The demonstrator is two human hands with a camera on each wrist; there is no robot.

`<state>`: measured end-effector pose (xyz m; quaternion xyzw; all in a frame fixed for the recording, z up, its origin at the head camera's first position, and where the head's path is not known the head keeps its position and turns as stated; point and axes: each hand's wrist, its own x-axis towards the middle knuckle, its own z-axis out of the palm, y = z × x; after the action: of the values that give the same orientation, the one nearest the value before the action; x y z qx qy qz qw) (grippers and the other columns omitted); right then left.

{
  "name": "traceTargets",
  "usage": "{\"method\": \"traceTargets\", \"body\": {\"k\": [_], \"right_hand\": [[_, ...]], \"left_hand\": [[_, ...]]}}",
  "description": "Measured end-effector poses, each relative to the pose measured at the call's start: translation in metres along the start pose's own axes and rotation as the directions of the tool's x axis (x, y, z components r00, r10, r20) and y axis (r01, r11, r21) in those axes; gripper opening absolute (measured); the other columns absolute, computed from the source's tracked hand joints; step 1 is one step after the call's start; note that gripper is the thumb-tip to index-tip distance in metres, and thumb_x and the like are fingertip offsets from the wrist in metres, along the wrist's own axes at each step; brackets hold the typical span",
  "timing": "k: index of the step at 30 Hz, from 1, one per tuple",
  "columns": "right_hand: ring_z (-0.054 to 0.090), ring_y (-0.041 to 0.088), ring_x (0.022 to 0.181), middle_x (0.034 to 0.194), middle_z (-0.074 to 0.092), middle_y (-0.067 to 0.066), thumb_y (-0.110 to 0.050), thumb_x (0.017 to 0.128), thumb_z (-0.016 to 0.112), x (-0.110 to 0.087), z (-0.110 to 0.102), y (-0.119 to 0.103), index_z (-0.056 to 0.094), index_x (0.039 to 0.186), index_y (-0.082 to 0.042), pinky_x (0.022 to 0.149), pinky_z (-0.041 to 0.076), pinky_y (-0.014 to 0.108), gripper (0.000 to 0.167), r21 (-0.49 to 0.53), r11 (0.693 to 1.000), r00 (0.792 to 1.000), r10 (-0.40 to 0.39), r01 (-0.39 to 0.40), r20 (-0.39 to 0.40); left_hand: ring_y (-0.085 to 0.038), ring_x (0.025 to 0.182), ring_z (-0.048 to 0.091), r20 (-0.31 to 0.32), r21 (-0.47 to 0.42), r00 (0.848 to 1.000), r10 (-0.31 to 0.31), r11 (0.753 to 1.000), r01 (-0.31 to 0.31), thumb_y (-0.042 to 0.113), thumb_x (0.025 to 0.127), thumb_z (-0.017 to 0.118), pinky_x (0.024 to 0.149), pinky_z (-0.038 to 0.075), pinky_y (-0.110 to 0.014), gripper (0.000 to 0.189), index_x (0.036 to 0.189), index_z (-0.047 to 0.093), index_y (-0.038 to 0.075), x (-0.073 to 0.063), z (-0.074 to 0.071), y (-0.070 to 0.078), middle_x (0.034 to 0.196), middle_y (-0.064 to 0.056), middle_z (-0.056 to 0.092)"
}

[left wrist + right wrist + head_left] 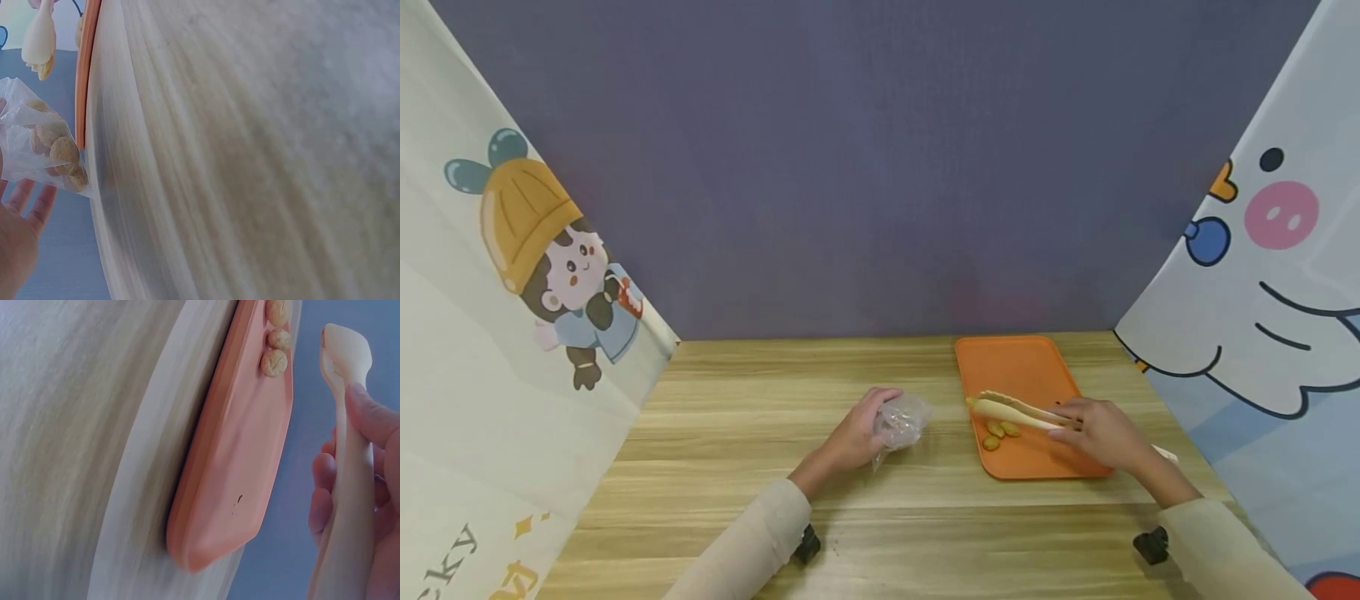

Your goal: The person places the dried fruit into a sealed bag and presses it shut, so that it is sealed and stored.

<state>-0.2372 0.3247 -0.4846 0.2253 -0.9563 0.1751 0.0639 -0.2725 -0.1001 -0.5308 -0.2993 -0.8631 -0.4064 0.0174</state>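
Note:
My left hand (855,429) holds a clear plastic bag (902,421) above the table, left of the orange tray. Several round tan, walnut-like pieces (64,153) show through the bag in the left wrist view. In my right hand (1105,433) is a pair of cream-coloured tongs (1017,412), gripped over the tray with its tips toward the left. The tips lie close together; a yellowish bit shows there, but whether it is a pinched piece is unclear. Below them, several similar pieces (274,363) lie on the orange tray (1022,367) near its left edge.
A wood-grain table (737,392) carries the tray on its right side. Behind it stands a dark purple-grey wall (880,167). Printed cartoon curtains hang at the left (445,333) and right (1285,333). A pale object (1165,454) shows partly behind the right wrist.

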Motion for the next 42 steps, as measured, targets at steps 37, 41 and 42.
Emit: {"method": "traceTargets", "body": {"k": [37, 41, 42], "right_hand": [[0.061, -0.002, 0.072, 0.106, 0.075, 0.009, -0.021, 0.086, 0.079, 0.02, -0.003, -0.034, 0.074, 0.12, -0.003, 0.061, 0.053, 0.022, 0.038, 0.073, 0.988, 0.99, -0.132, 0.135, -0.051], [0.061, 0.0, 0.075, 0.107, 0.075, 0.007, -0.025, 0.088, 0.078, 0.023, -0.004, -0.041, 0.074, 0.121, -0.004, 0.063, 0.052, 0.023, 0.04, 0.072, 0.988, 0.99, -0.137, 0.14, -0.04], [0.062, 0.002, 0.076, 0.107, 0.075, 0.007, -0.025, 0.088, 0.078, 0.024, -0.004, -0.043, 0.074, 0.122, -0.004, 0.063, 0.052, 0.024, 0.04, 0.069, 0.988, 0.99, -0.136, 0.138, -0.037]], "left_hand": [[-0.023, 0.136, 0.052, -0.003, -0.001, 1.0, 0.014, 1.0, -0.014, -0.003, 0.08, 0.065, 0.117, 0.042, -0.047, 0.07, 0.147, 0.047, 0.01, 0.0, 0.002, 0.003, 0.145, -0.006, 0.054], [-0.023, 0.136, 0.051, 0.007, -0.012, 1.0, 0.012, 1.0, -0.012, -0.003, 0.081, 0.065, 0.117, 0.042, -0.047, 0.071, 0.148, 0.046, 0.01, 0.001, 0.002, 0.005, 0.146, -0.006, 0.052], [-0.023, 0.137, 0.051, 0.008, -0.011, 1.0, 0.01, 1.0, -0.01, -0.003, 0.081, 0.065, 0.117, 0.042, -0.047, 0.071, 0.148, 0.046, 0.01, 0.001, 0.002, 0.006, 0.146, -0.006, 0.052]]}}
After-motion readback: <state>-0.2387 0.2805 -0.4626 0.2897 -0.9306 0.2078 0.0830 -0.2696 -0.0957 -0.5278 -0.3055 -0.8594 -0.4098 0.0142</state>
